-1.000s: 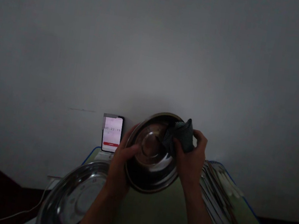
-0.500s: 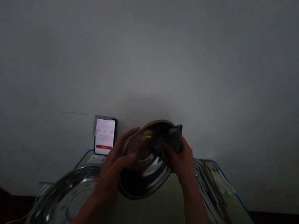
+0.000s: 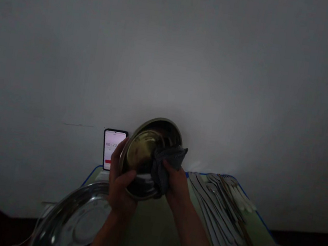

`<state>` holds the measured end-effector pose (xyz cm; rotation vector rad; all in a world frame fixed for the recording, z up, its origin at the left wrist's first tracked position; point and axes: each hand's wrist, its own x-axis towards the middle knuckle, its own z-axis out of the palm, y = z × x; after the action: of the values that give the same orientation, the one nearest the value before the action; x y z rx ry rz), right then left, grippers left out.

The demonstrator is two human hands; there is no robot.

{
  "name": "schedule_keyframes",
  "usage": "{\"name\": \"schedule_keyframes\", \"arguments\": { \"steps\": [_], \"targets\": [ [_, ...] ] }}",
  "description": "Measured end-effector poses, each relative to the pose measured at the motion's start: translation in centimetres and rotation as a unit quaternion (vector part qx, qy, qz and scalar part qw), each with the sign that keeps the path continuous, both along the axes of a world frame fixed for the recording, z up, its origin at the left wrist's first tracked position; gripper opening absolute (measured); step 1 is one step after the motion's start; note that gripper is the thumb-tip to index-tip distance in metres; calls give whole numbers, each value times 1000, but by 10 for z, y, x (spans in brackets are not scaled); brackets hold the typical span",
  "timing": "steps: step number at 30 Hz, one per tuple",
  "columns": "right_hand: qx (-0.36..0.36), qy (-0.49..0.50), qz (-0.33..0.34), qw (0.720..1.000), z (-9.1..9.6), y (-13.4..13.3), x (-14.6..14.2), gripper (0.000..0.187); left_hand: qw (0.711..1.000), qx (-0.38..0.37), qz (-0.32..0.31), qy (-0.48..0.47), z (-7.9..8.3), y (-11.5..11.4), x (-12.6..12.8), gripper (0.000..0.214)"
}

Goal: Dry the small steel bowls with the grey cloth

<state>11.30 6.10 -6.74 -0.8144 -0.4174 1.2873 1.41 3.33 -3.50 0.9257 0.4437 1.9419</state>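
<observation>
Your left hand (image 3: pixel 122 188) grips the metal bowl (image 3: pixel 142 148) by its left side, thumb over the rim. Your right hand (image 3: pixel 175 181) is closed around a bunched dark cloth (image 3: pixel 168 164), which touches the bowl's right side. Bowl: held up over the far part of the desk (image 3: pixel 150 239), tilted, opening towards you. Left, near: wide metal basin (image 3: pixel 86 218). Left, far: upright phone (image 3: pixel 114 142), partly hidden by your left fingers. Right: row of cutlery (image 3: pixel 215 211).
</observation>
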Motion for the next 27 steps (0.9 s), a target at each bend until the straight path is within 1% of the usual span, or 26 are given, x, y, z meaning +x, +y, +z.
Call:
{"name": "schedule_keyframes", "arguments": {
  "steps": [1,3,5,6,7,8,10,11,12,13,14,15,17,19,21,23,25,27],
  "targets": [
    [-5,12,15,1000,-1,0,-3,36,1000,0,10,11,-1,2,-1,57],
    [4,-14,23,1000,-1,0,1,37,999,-24,6,45,1,4,-10,59],
    [30,-108,2,994,2,-1,18,37,992,-69,-24,99,7,4,-23,60],
    [42,-177,-18,983,5,-3,30,36,985,-91,-43,137,11,2,-30,59],
    [53,-264,-39,962,9,-5,41,33,976,-108,-62,180,15,0,-37,55],
    [77,-343,-51,935,13,-8,53,31,963,-126,-84,224,18,-2,-42,51],
    [116,-468,-59,874,22,-15,70,23,935,-133,-140,297,23,-8,-46,48],
    [129,-513,-57,846,26,-19,75,19,924,-134,-174,314,25,-11,-46,48],
    [138,-548,-60,823,29,-22,78,16,915,-132,-206,321,26,-13,-44,49],
    [144,-571,-68,806,31,-24,78,15,909,-133,-231,320,26,-15,-42,49],
    [148,-583,-83,794,32,-26,77,14,906,-134,-244,318,27,-17,-39,50],
    [152,-586,-106,789,32,-26,75,13,907,-134,-244,317,27,-17,-37,51],
    [154,-571,-153,792,29,-24,69,14,914,-130,-216,319,29,-18,-35,53],
    [136,-540,-196,807,26,-20,62,17,927,-124,-182,305,30,-17,-34,54],
    [100,-505,-218,829,24,-15,55,23,946,-118,-153,259,31,-15,-33,52],
    [80,-462,-210,858,21,-12,45,30,970,-108,-118,185,29,-14,-30,47],
    [83,-390,-171,901,14,-9,31,34,987,-83,-70,119,24,-11,-25,41],
    [84,-298,-122,943,4,-6,13,36,994,-60,-21,90,16,-7,-19,43]
  ]
}}
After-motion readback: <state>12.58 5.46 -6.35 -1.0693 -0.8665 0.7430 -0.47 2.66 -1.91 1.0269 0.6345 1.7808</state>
